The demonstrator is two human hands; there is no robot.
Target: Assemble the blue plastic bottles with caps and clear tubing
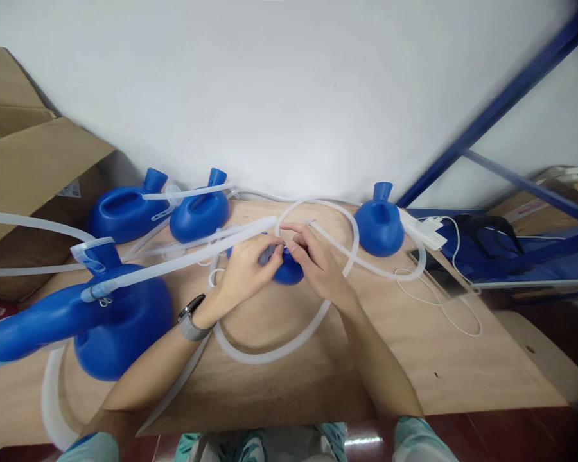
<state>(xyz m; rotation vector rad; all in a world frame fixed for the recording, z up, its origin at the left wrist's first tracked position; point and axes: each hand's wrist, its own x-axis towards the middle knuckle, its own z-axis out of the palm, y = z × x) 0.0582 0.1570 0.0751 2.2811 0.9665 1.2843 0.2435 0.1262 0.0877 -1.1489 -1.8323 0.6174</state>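
Note:
Near the middle of the table, my left hand (251, 266) and my right hand (320, 260) meet fingertip to fingertip over a blue plastic part (289, 274). Thumb and fingers are pinched together on both hands. What they grip is small and mostly hidden by the fingers; the blue part shows just beneath them. A translucent white hose (274, 355) loops around the hands and across the table. Another length of ribbed hose (187, 258) runs from beside my left hand to a blue part at the left. A dark watch with a grey strap sits on my left wrist.
A large blue bottle (125, 327) with a long blue head piece (38, 323) stands front left. Three more blue bottles line the back, one of them (379, 221) at right. A cardboard box (33, 192) is left. A power strip (424, 231), phone and cable lie right, beside a blue metal frame (501, 102).

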